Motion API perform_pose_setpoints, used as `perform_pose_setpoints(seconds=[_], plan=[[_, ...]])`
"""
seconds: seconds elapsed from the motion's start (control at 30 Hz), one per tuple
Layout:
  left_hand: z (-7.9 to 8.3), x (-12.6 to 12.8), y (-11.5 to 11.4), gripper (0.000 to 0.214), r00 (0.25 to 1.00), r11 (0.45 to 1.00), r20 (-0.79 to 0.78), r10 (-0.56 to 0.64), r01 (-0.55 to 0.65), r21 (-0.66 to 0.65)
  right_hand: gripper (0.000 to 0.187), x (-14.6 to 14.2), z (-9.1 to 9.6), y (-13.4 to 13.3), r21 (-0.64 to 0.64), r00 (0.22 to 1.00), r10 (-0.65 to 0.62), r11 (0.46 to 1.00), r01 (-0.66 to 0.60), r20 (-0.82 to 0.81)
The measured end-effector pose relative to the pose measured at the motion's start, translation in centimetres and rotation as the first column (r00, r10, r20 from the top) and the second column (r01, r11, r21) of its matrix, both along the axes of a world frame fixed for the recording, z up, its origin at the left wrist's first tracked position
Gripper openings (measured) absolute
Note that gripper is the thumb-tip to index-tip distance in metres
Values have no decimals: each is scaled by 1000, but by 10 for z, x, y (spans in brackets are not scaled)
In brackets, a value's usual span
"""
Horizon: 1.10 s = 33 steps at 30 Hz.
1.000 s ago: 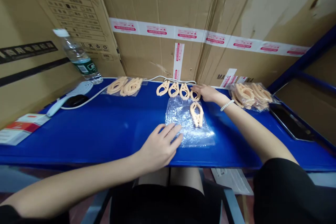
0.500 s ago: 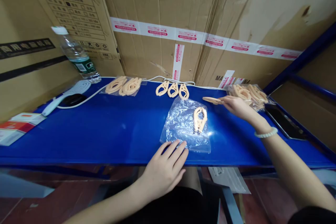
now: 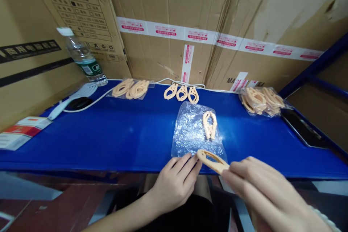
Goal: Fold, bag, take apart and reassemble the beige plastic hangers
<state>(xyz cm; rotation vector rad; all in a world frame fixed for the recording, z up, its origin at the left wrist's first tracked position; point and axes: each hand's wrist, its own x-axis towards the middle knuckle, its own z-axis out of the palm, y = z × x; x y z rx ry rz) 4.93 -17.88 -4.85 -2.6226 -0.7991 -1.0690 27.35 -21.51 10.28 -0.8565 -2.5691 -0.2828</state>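
Note:
My right hand pinches a peach plastic clip at the near edge of the blue table, holding it by the mouth of a clear plastic bag. My left hand rests at the table's front edge with its fingers on the bag's near edge. One peach clip lies inside the bag. Three loose clips sit in a row at the back of the table.
Filled bags of clips lie at the back left and back right. A water bottle, a white handled device with a cable, a small box and a dark phone are also here. Cardboard boxes wall the back.
My right hand took a clip from the back row and carried it toward me to the bag's near edge. My left hand slid back to the table's front edge.

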Motion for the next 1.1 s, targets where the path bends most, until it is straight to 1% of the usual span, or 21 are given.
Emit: perform_pose_setpoints(seconds=[0.07, 0.13, 0.17, 0.27, 0.33, 0.4, 0.5, 0.6, 0.63, 0.67, 0.7, 0.77, 0.8, 0.83, 0.9, 0.93, 0.97, 1.03, 1.07, 1.1], plan=[[-1, 1, 0, 34, 999, 1000, 29, -16, 15, 8, 35, -16, -14, 7, 44, 996, 18, 999, -22, 90], [-1, 1, -1, 32, 999, 1000, 51, -17, 17, 6, 32, -28, -34, 20, 182, 992, 3, 983, -26, 127], [-1, 2, -1, 32, 998, 1000, 59, -10, 10, 3, 31, -33, -44, 29, 207, 988, -19, 978, -13, 151], [-2, 3, -3, 32, 998, 1000, 66, 13, -12, -9, 32, -41, -70, 54, 241, 971, -78, 970, 21, 227], [-1, 5, -4, 33, 998, 1000, 56, 23, -23, -10, 31, -46, -80, 71, 248, 951, -110, 968, 37, 289], [0, 7, -5, 34, 998, 999, 46, 37, -37, -4, 27, -51, -85, 85, 271, 933, -130, 962, 36, 334], [0, 11, -5, 37, 998, 998, 25, 62, -62, -7, 24, -61, -85, 99, 313, 928, -133, 950, 18, 349], [1, 12, -5, 42, 998, 997, -10, 69, -69, -33, 21, -65, -75, 104, 277, 937, -133, 960, 40, 325], [3, 11, -5, 43, 998, 997, -20, 62, -63, -46, 17, -64, -69, 105, 233, 944, -125, 971, 54, 304], [6, 9, -6, 43, 999, 997, -25, 48, -50, -60, 10, -62, -62, 107, 163, 955, -104, 985, 59, 277], [10, 6, -6, 42, 999, 997, -23, 26, -28, -73, 8, -58, -53, 111, 77, 968, -78, 995, 62, 237], [21, -2, -6, 38, 999, 995, 10, -32, 33, -90, 23, -47, -35, 126, -116, 991, 2, 993, 13, 130], [27, -6, -5, 35, 997, 994, 41, -60, 63, -90, 23, -41, -28, 138, -167, 998, -3, 986, 14, 66], [33, -9, -3, 33, 994, 993, 78, -75, 82, -85, 21, -34, -23, 153, -187, 999, -28, 982, 33, 29], [45, -15, 3, 29, 989, 994, 131, -67, 78, -75, 15, -24, -20, 192, -147, 993, -107, 982, 115, 58], [49, -16, 7, 28, 990, 996, 134, -46, 56, -73, 14, -20, -23, 213, -116, 980, -161, 978, 174, 116], [53, -16, 12, 27, 993, 996, 116, -15, 25, -82, 22, -17, -29, 234, -98, 961, -202, 970, 224, 190], [56, -14, 22, 30, 999, 991, 19, 45, -42, -127, 48, -15, -43, 271, -107, 909, -239, 951, 291, 341], [57, -12, 26, 34, 997, 985, -35, 67, -71, -158, 56, -15, -50, 286, -121, 876, -254, 937, 329, 411], [56, -9, 30, 37, 993, 977, -84, 81, -96, -188, 59, -15, -56, 297, -126, 863, -264, 929, 347, 430]])
